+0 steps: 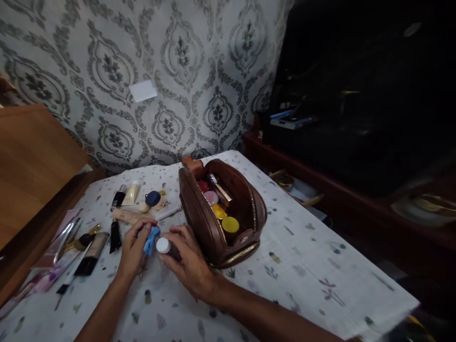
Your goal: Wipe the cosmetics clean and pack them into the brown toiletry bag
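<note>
My left hand [135,244] pinches a small, crumpled light-blue item [151,241] whose kind I cannot make out. Close beside it, my right hand [192,266] grips a small bottle [164,245] with a white cap and a dark body, partly covered by the fingers. Just beyond my right hand stands a brown leather cosmetic bag [199,223], its zip undone. Inside lie a round yellow-lidded container [230,224], a pinkish round piece [211,197], something red and a slim tube [221,189]. A white pen-like stick [168,213] lies between my left hand and the bag.
Cosmetics cover the left of the patterned tablecloth [302,285]: a blue-lidded jar [153,198], a cream tube [130,194], a black-capped foundation bottle [91,255] and several brushes. A wooden panel [39,161] borders the left; a dark television [366,95] stands right, above a reddish-brown cabinet.
</note>
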`<state>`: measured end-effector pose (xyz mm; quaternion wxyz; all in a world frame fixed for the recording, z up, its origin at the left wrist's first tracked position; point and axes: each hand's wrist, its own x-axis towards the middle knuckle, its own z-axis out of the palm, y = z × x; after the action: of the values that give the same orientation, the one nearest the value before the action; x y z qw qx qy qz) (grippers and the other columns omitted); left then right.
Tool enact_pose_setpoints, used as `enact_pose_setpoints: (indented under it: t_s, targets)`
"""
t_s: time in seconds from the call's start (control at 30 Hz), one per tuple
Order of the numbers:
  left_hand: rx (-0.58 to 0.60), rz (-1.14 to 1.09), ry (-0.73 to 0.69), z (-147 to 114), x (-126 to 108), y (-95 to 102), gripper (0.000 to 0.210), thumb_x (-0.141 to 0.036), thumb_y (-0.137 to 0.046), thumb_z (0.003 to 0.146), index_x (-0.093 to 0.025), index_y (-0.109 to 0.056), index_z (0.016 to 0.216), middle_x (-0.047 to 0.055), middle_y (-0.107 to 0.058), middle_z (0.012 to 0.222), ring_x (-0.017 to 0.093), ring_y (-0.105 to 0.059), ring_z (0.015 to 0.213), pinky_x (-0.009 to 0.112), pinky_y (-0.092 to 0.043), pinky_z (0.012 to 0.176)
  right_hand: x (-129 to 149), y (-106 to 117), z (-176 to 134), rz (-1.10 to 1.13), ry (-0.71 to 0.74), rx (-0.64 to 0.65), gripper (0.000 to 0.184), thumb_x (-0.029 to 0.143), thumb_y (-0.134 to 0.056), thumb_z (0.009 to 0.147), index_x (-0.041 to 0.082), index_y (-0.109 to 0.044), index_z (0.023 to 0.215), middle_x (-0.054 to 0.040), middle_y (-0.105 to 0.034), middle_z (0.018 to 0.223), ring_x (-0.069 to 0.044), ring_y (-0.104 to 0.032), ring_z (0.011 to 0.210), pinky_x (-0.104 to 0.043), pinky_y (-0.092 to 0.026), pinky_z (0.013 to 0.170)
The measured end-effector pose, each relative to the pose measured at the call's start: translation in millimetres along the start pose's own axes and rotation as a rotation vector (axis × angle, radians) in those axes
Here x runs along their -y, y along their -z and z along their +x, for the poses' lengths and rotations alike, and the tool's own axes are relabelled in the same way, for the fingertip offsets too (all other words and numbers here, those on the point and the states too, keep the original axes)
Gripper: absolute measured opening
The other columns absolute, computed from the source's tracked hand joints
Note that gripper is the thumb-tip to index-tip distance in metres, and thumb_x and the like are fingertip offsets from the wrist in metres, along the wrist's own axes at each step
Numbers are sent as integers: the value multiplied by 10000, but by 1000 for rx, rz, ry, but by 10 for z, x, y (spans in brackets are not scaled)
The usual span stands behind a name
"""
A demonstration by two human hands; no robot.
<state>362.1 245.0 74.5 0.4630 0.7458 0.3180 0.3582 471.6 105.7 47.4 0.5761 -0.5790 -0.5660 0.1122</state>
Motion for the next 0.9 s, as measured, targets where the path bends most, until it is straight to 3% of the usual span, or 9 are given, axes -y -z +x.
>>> enact_pose_setpoints:
  t_s: [0.1, 0.17, 0.3, 0.6, 0.67, 0.8, 0.9]
  targets:
    - [175, -61, 31, -188, -38, -143, 317, -474, -581, 851, -176, -647, 764, 22, -631, 766, 178, -562, 745, 262, -454, 700, 20, -19, 20, 15, -8, -37, 352, 182, -761, 801, 246, -642, 1126, -33, -542, 1027, -179, -557, 978, -309, -513, 885]
    - [221, -103, 52, -250, 7, -214, 342, -476, -592, 822, -175, -590, 660, 4, -573, 661, 162, -509, 654, 252, -427, 615, 36, -27, 27, 15, 2, -45, 334, 197, -807, 758, 247, -673, 1061, -13, -528, 971, -164, -556, 915, -288, -514, 843]
    - [235, -126, 37, -271, 136, -275, 313, -453, -634, 722, -172, -578, 596, 0, -554, 600, 164, -485, 614, 260, -421, 585, 71, -7, 40, -18, 14, -18, 288, 196, -803, 757, 241, -691, 1018, 3, -514, 917, -145, -551, 852, -256, -508, 790]
    - [198, -106, 27, -246, 130, -229, 261, -420, -644, 710, -172, -643, 628, 4, -616, 604, 190, -549, 650, 306, -489, 659, 132, 79, 96, -69, 60, 35, 148, 195, -671, 862, 188, -626, 1003, -22, -546, 939, -158, -572, 856, -277, -502, 793]
    - [222, -188, 99, -246, 142, -204, 285, -442, -678, 708, -167, -632, 647, -3, -606, 600, 168, -542, 608, 283, -484, 596, 163, 105, 109, -51, 98, 32, 139, 207, -648, 880, 179, -615, 1012, -34, -551, 948, -165, -573, 866, -283, -504, 797]
    - [333, -431, 379, -256, 161, -134, 378, -514, -729, 706, -155, -633, 776, -26, -558, 574, 111, -483, 434, 221, -390, 377, 207, 134, 135, -21, 130, -34, 116, 251, -619, 905, 186, -615, 1001, -39, -556, 938, -166, -567, 856, -280, -508, 790]
    - [382, -530, 502, -278, 132, -84, 426, -529, -770, 678, -155, -647, 841, -31, -567, 592, 89, -467, 392, 201, -381, 325, 199, 123, 145, 3, 156, -103, 139, 269, -601, 914, 190, -618, 1027, -45, -568, 944, -170, -569, 863, -285, -510, 794]
